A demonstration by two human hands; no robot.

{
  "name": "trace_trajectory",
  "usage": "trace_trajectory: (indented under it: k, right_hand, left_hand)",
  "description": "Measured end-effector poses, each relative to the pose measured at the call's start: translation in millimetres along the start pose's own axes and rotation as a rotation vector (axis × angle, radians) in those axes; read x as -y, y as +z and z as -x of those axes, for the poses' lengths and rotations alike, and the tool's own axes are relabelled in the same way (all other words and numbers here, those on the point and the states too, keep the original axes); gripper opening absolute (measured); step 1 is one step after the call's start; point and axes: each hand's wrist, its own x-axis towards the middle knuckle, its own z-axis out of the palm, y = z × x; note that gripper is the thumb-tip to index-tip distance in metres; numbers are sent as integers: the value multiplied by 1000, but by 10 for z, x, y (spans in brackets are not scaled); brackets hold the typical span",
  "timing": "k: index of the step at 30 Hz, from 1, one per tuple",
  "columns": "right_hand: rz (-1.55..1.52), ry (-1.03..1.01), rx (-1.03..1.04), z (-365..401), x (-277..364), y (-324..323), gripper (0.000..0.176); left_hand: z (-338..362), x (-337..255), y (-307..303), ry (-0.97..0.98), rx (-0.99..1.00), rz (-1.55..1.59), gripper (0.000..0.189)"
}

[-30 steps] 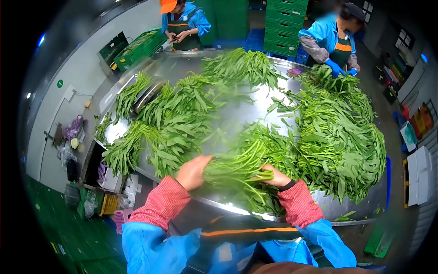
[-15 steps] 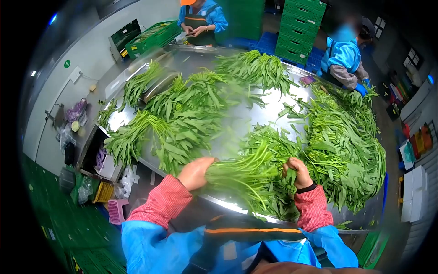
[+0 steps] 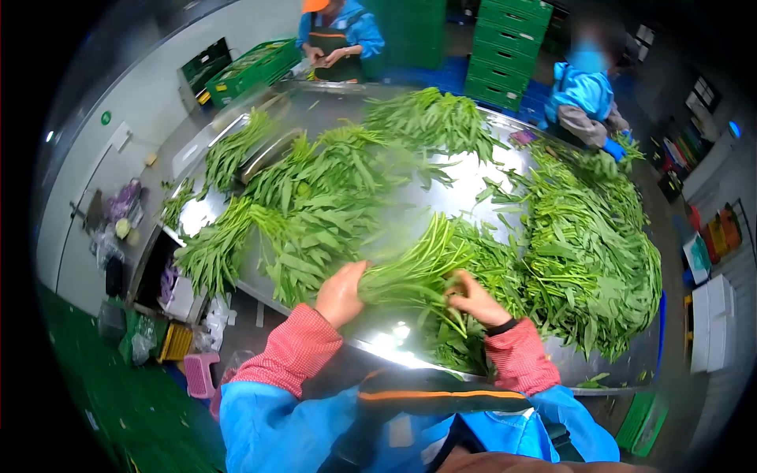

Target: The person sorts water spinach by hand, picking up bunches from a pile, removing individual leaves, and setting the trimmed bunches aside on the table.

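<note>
My left hand (image 3: 342, 295) is closed around a bunch of water spinach (image 3: 414, 272), long green stems with narrow leaves, held above the near edge of the metal table (image 3: 386, 344). The stem ends fan out toward the right. At that side my right hand (image 3: 476, 299) pinches some of the stems between thumb and fingers. Below and behind it lies a loose pile of the same greens (image 3: 493, 256). A much larger heap (image 3: 587, 260) covers the table's right side.
Sorted bunches (image 3: 315, 213) lie on the left and another bunch (image 3: 430, 118) at the back. One co-worker (image 3: 335, 39) stands across the table; another (image 3: 583, 98) in blue gloves handles greens at the far right. Green crates (image 3: 505, 55) are stacked behind. A pink stool (image 3: 201, 374) stands lower left.
My right hand has moved left, from the pile toward the stems of the bunch in my left hand. The bunch now tilts upward more. The far-right co-worker's gloves have shifted slightly.
</note>
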Motion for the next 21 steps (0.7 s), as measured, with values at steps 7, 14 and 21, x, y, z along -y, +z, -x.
trace_trajectory:
  k: [7, 14, 21]
  right_hand:
    - [-286, 164, -57, 91, 360, 59, 15]
    - [-140, 158, -171, 110, 447, 440, 39]
    - [-14, 177, -192, 237, 565, 346, 34]
  left_hand:
    - [-25, 32, 33, 32, 41, -64, 55]
    - [-40, -43, 108, 109, 58, -74, 61]
    - [-22, -55, 147, 104, 88, -107, 59]
